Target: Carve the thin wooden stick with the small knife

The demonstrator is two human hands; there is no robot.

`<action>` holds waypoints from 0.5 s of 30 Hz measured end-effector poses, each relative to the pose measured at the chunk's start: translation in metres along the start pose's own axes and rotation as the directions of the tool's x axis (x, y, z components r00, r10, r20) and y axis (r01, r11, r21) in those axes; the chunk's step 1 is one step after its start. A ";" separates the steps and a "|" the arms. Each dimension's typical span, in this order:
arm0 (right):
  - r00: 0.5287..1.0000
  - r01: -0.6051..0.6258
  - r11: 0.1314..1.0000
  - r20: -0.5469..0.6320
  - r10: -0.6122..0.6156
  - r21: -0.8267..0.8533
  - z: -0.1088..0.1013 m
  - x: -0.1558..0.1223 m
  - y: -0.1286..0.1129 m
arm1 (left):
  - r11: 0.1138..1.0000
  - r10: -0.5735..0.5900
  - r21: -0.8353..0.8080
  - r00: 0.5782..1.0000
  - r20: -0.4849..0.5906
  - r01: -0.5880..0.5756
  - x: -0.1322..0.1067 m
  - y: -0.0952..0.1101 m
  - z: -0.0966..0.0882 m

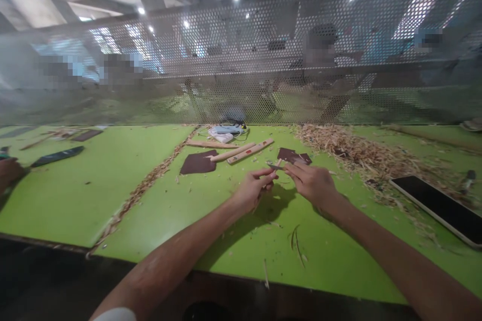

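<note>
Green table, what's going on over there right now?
At the green table, a person's left hand pinches a small pale piece, and their right hand holds a thin dark blade right by it. Wood shavings lie heaped farther back on the right, with a phone nearer the person.

A dark blade (276, 167) crosses what seems a pale wooden stick (279, 162).

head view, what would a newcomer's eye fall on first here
The bright green table stands out, with a heap of pale shavings spread across its right side. Near the middle, the left hand and right hand are close together, a thin dark blade in the right. A black-screened phone lies face up near the right edge.
</note>
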State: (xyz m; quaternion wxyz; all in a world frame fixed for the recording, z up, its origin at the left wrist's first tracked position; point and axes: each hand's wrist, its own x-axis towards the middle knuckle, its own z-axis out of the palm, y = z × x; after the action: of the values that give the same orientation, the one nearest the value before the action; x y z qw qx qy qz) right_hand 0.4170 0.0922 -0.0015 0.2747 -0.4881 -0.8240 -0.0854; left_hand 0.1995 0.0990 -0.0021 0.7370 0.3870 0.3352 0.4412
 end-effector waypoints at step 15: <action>1.000 -0.004 0.998 -0.022 0.003 -0.069 0.005 0.005 0.020 | 1.000 -0.024 0.004 0.997 -0.070 0.024 0.012 -0.003 -0.007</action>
State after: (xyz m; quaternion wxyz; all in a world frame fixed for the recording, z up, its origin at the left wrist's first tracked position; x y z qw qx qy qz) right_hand 0.4300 0.1078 -0.0059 0.2668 -0.4977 -0.8167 -0.1187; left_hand 0.1992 0.1109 -0.0095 0.7291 0.3691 0.3666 0.4447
